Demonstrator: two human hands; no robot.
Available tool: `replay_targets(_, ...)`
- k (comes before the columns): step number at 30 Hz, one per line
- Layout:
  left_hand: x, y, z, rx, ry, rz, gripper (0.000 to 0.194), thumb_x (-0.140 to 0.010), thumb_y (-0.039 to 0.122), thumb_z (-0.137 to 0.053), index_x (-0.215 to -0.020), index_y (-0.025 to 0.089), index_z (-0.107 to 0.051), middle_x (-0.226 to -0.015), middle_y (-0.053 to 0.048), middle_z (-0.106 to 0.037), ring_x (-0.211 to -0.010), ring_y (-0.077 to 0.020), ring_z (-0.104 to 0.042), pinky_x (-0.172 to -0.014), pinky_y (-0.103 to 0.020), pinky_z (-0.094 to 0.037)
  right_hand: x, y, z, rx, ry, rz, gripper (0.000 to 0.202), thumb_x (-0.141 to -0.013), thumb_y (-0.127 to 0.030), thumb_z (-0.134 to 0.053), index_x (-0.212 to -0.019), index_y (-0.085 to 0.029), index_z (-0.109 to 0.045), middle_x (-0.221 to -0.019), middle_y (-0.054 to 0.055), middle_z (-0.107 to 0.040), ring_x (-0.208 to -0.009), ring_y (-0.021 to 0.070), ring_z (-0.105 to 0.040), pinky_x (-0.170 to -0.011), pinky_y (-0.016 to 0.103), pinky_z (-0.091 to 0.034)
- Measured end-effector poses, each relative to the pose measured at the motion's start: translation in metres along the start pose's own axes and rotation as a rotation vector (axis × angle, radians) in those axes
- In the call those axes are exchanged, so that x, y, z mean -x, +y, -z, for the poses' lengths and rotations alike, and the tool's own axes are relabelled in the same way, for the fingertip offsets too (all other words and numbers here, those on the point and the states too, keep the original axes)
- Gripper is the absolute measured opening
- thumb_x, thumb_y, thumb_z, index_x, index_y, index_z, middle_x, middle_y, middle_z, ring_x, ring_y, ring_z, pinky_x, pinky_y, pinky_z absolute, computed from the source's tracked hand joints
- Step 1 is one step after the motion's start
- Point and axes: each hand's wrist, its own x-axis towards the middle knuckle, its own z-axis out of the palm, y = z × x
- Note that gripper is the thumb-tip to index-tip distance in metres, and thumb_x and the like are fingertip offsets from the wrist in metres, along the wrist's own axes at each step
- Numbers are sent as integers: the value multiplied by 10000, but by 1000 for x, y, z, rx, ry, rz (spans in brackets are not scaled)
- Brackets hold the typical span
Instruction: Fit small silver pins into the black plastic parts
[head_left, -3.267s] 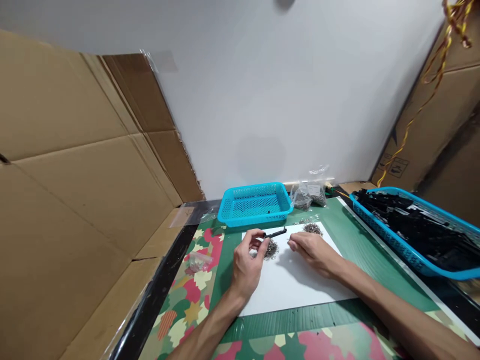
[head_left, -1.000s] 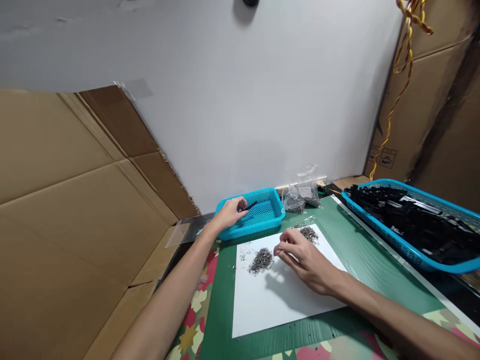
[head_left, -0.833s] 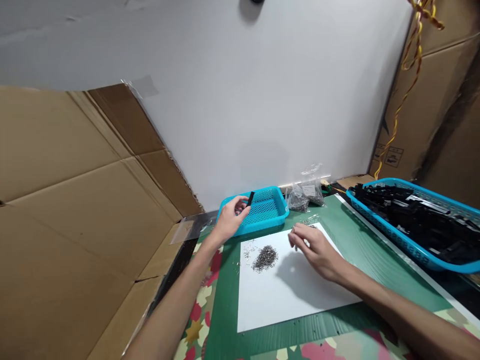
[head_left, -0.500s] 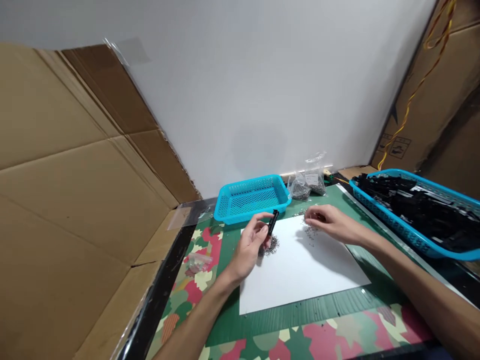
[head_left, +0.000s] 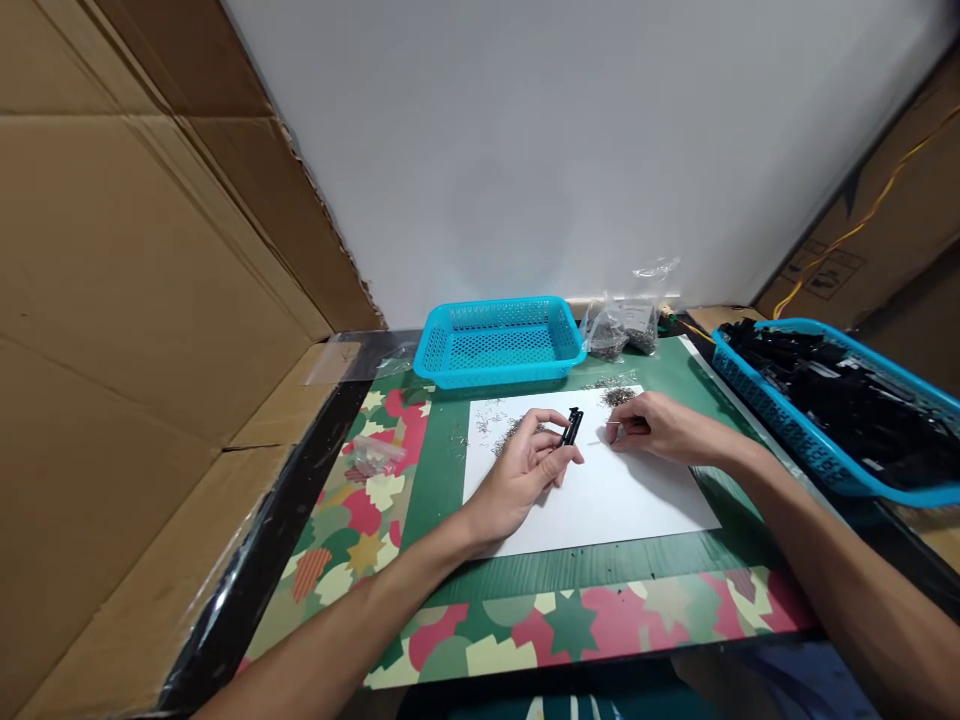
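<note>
My left hand [head_left: 514, 490] holds a small, narrow black plastic part [head_left: 572, 427] upright between thumb and fingers, above the white paper sheet [head_left: 600, 515]. Opposite it, my right hand [head_left: 656, 425] is pinched, its fingertips on a thin, light metal pin [head_left: 614, 424] too small to make out fully. Just behind the right hand lies a dark heap of tiny metal pieces [head_left: 619, 397]. More small metal bits [head_left: 504, 441] are partly hidden behind my left hand, and others lie scattered at the paper's left corner.
A blue perforated basket [head_left: 499, 378] with bare mesh stands behind the paper. Bags of metal pieces [head_left: 606, 335] sit beside it. At right, another blue basket [head_left: 817, 450] is heaped with black parts [head_left: 832, 400]. A small plastic bag [head_left: 379, 455] lies left; cardboard walls [head_left: 150, 350] rise beyond.
My view has tipped downward. My right hand has drawn back from the metal heap, with a thin pin showing at its fingertips. My left hand still holds the black part, nearer the right hand.
</note>
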Motion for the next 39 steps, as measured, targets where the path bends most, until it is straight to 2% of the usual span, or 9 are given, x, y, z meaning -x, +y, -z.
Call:
replay_targets(3, 1, -3, -1, -72, 14, 27, 565, -1016, 480, -663, -1423, 183, -408, -1014, -55, -663, -703, -105, -524, -667, -250, -417, 0, -2, 1, 12, 2, 3, 150, -902, -248, -648, -898, -156, -766, -660, -12, -510, -618, 119, -378, -582, 281, -293)
replay_targets(6, 3, -2, -2, -263, 33, 5, 508, -1066, 481, -565, -1465, 193, -436, -957, -41, -678, -690, -120, -514, -634, -253, -401, 1, -4, 1, 14, 8, 4, 159, -904, -244, -646, -886, -145, -769, -666, -1, -554, -618, 120, -404, -586, 282, -310)
replay_targets(11, 4, 2, -6, -536, 33, -80, 234, -1089, 379, -509, -1142, 189, -636, -868, -15, -657, -806, -148, -603, -762, -269, -442, 3, -4, 3, -3, 26, 29, 266, -976, -333, -604, -909, -149, -785, -764, 34, -648, -671, 136, -465, -614, 285, -336)
replay_targets(14, 4, 3, -6, -537, 34, -72, 238, -1082, 384, -518, -1117, 193, -654, -848, -7, -637, -795, -150, -600, -760, -268, -452, 4, -2, 5, -6, 52, 52, 317, -1001, -391, -594, -905, -149, -776, -686, 11, -554, -632, 131, -379, -579, 289, -281)
replay_targets(17, 3, 1, -5, -519, 40, -59, 260, -1085, 410, -518, -1133, 193, -654, -843, -2, -638, -794, -147, -597, -767, -265, -459, 4, 2, 5, -2, 61, 69, 239, -956, -355, -663, -1021, -173, -804, -638, -22, -457, -608, 124, -337, -577, 288, -255)
replay_targets(22, 3, -1, -5, -523, 33, -58, 284, -1092, 439, -506, -1133, 195, -647, -846, 1, -647, -795, -144, -590, -762, -263, -452, -1, 10, 1, -46, 33, 54, 216, -923, -340, -696, -981, -176, -824, -742, 23, -630, -673, 138, -473, -634, 281, -350)
replay_targets(25, 3, 0, -6, -547, 21, -49, 298, -1095, 438, -487, -1168, 189, -634, -832, 0, -646, -790, -149, -593, -766, -270, -441, -2, 10, 0, -51, 25, 45, 203, -914, -345, -702, -939, -169, -799, -699, 4, -598, -637, 125, -431, -610, 270, -327)
replay_targets(32, 2, -4, -7, -610, 69, 23, 546, -1070, 457, -499, -1521, 150, -522, -887, -31, -688, -862, -198, -640, -846, -322, -430, 2, -3, 0, -143, 10, 62, 268, -940, -394, -669, -921, -131, -717, -722, 4, -553, -649, 121, -409, -581, 265, -298)
replay_targets(39, 1, -2, -8, -642, 33, 20, 451, -1074, 454, -509, -1407, 178, -636, -874, -18, -727, -804, -180, -622, -765, -293, -404, -4, -16, -14, -323, 137, -26, 263, -873, -385, -683, -845, -126, -714, -640, -20, -464, -590, 104, -348, -535, 262, -251)
